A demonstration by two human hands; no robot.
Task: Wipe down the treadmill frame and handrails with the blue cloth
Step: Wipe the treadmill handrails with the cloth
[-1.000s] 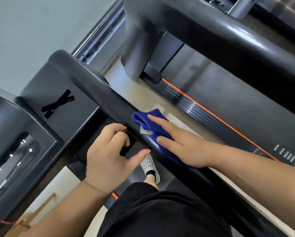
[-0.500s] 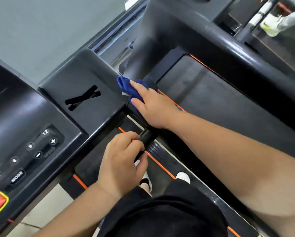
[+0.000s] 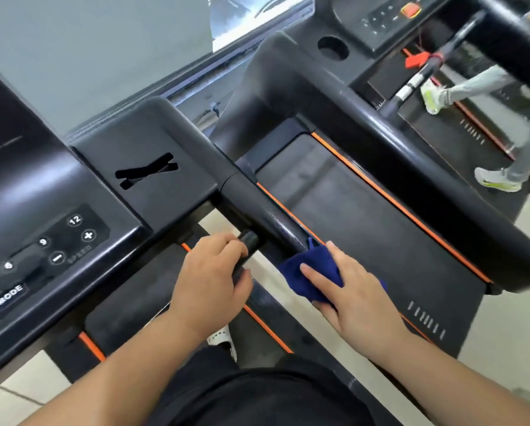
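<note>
**Blue cloth pressed to the handrail, left hand on the grip**

The right hand (image 3: 357, 299) lies flat over the blue cloth (image 3: 314, 259), fingers stretched out and apart, pressing it against the black handrail (image 3: 266, 215). The cloth is bunched under the palm and fingers, and a dark fold pokes out on the far side of the rail. The left hand (image 3: 209, 281) is curled round a short grip bar (image 3: 249, 239) that juts from the inner side of the same rail, with the thumb tucked beneath it. The two hands sit close together without touching.

The handrail runs up and left into the console (image 3: 73, 192), which carries an X-shaped slot (image 3: 146, 173) and a panel of speed buttons (image 3: 73, 235) marked 9, 12, plus and minus. Below the forearms are the person's black shorts (image 3: 257, 395) and one white shoe (image 3: 223, 339).

Beyond the rail lies a neighbouring treadmill's belt (image 3: 365, 222), edged by an orange stripe (image 3: 395, 204). Farther right, another person's legs in pale trousers and white trainers (image 3: 497, 181) stand on a third machine.
</note>
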